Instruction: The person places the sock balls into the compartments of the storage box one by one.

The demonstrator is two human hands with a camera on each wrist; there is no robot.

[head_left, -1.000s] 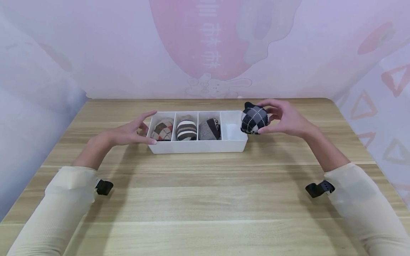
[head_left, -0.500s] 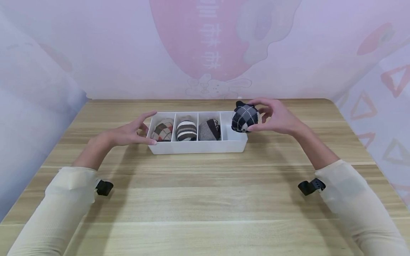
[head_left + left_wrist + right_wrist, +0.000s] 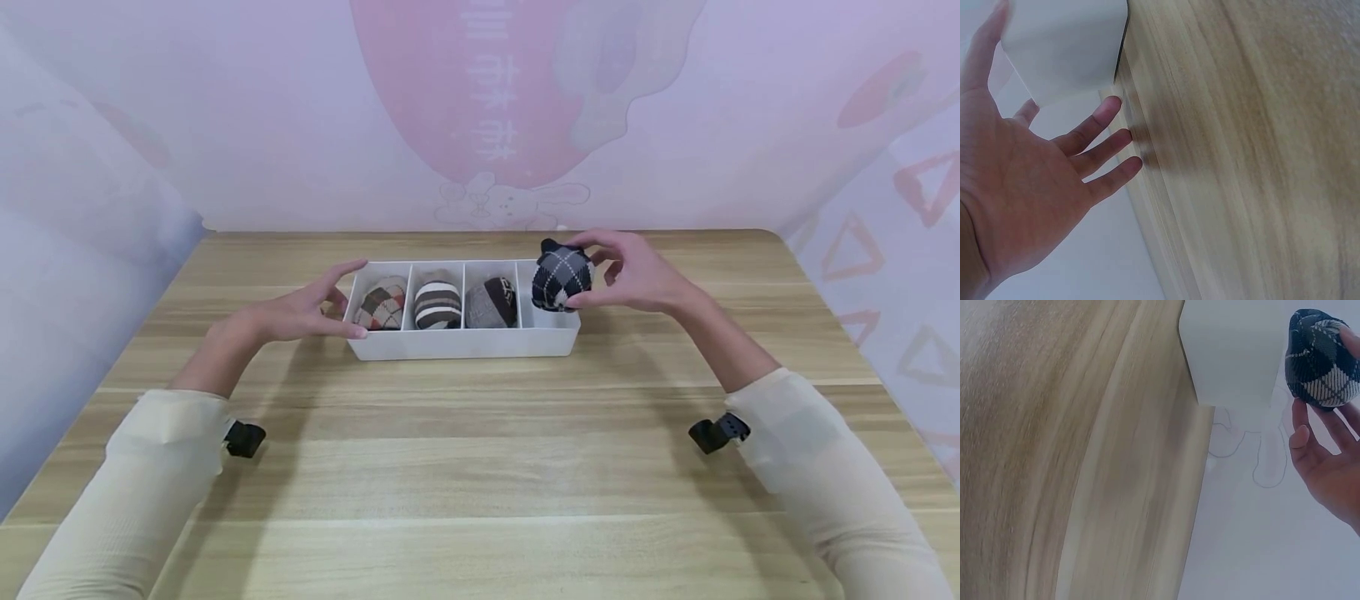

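Right hand grips a rolled dark argyle sock ball between thumb and curled fingertips. The ball is held over the rightmost compartment of the white divided tray; from the head view it appears to sit just above the rim, though whether it touches the tray wall cannot be determined. In the right wrist view the same ball is pinched at the fingertips, beside the tray's end wall.

Left hand lies relaxed with fingers extended against the tray's left end, thumb at the near corner, grasping nothing. The left wrist view confirms a spread palm next to the white wall.

Tray contents, left to right: a brown and orange argyle sock roll, a brown and white striped roll, and a grey and dark brown roll, one per compartment.

The tray stands on a light wooden worktop, towards its far edge.
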